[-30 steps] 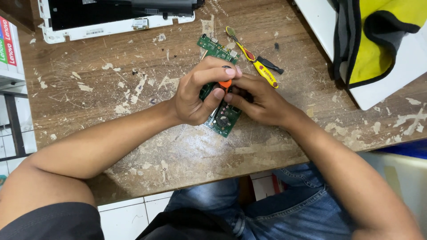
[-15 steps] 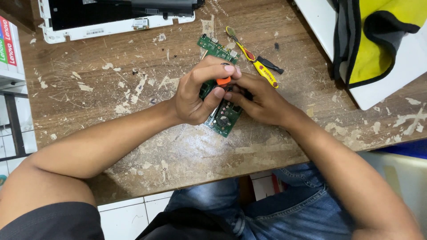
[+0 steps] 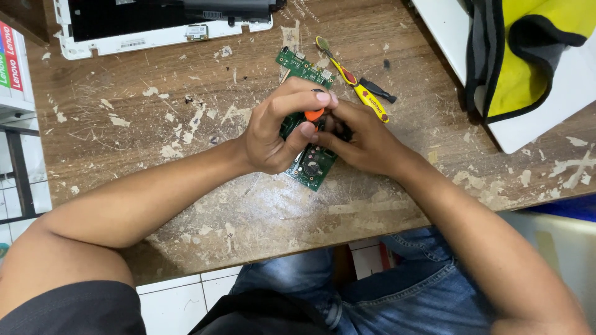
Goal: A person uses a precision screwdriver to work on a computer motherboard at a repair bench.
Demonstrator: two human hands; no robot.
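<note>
Both hands meet mid-way on my scarred wooden table [image 3: 186, 130] over a green circuit board [image 3: 313, 167], left hand [image 3: 279, 133] pinching a small orange tool [image 3: 315, 114], right hand [image 3: 366, 139] curled on the board, yellow screwdriver [image 3: 363, 93] just beside.

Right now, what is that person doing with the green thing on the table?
A person sits at a scratched wooden table with both hands on a green circuit board. The left hand pinches a small orange tool over the board, and the right hand steadies the board from the other side. A yellow toothbrush lies just behind the hands, and an opened white laptop sits at the far edge.
</note>
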